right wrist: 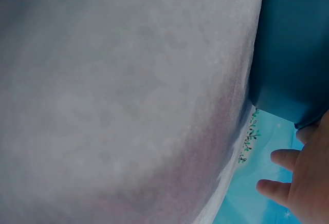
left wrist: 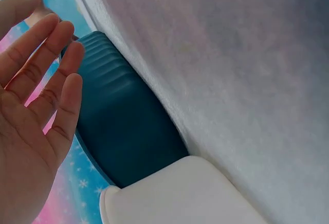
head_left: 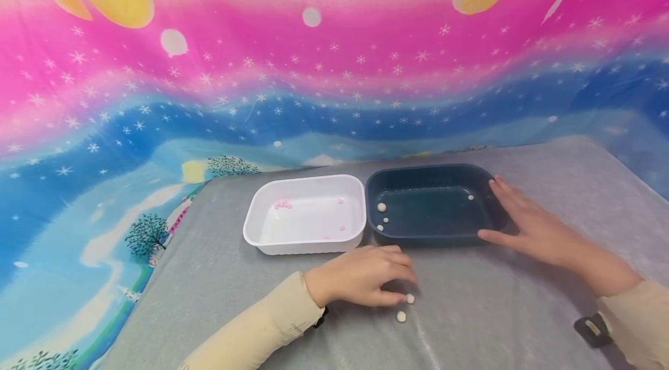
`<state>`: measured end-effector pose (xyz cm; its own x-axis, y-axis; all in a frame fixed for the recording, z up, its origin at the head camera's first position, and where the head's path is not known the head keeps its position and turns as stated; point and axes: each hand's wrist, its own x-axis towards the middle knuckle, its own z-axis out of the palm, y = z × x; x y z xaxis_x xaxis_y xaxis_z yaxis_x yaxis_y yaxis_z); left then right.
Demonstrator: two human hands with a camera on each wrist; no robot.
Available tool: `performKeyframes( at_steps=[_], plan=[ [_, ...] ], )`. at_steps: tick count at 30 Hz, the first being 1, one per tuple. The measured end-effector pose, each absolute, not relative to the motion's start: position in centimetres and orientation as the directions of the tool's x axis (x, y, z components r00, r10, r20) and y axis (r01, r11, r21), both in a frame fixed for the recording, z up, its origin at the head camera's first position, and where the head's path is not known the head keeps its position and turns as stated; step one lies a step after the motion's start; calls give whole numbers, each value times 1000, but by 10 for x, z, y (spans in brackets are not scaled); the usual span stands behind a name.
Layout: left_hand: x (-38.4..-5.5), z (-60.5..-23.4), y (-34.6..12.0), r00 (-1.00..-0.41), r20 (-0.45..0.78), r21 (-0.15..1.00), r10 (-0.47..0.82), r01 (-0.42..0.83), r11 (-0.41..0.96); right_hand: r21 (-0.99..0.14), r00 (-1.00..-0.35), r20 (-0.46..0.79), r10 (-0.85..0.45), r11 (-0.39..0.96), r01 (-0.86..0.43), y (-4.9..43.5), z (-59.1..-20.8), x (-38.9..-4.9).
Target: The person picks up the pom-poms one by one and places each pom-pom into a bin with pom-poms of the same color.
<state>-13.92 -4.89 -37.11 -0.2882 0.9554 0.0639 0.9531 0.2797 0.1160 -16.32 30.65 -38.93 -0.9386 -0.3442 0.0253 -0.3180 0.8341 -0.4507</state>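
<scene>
My left hand [head_left: 366,276] is over the grey cloth in front of the two trays, its thumb near a small white ball [head_left: 410,298]. Another white ball [head_left: 401,316] lies just nearer to me. In the left wrist view the fingers [left wrist: 32,77] are loosely bent and hold nothing. At the right end of the dark teal tray [head_left: 428,237], my right hand [head_left: 538,233] rests against the rim with fingers and thumb spread. Inside that tray are several white balls, among them a larger ball [head_left: 382,207] on the left and a small one [head_left: 471,197] on the right.
A white tray [head_left: 305,247] stands directly left of the teal one, with several small pink beads [head_left: 283,204] in it. Grey cloth [head_left: 496,312] covers the table. Behind it hangs a colourful backdrop [head_left: 334,68] with snowflakes.
</scene>
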Motion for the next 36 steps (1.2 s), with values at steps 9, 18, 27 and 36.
performKeyframes(
  at_steps=[9,18,27,36],
  plan=[
    [-141,-376,-43,-276,25,108,961,956,272,-448,-937,25,-349,834,-323,307,-390,-166],
    [-145,-381,-37,-260,-17,144,966,955,259,-445,-937,27,-347,836,-322,307,-388,-166],
    [-146,-385,-33,-253,-59,140,966,956,259,-441,-938,24,-345,839,-319,308,-389,-165],
    [-144,-388,-29,-236,-92,167,967,954,249,-455,-936,32,-351,828,-327,307,-388,-163]
  ],
)
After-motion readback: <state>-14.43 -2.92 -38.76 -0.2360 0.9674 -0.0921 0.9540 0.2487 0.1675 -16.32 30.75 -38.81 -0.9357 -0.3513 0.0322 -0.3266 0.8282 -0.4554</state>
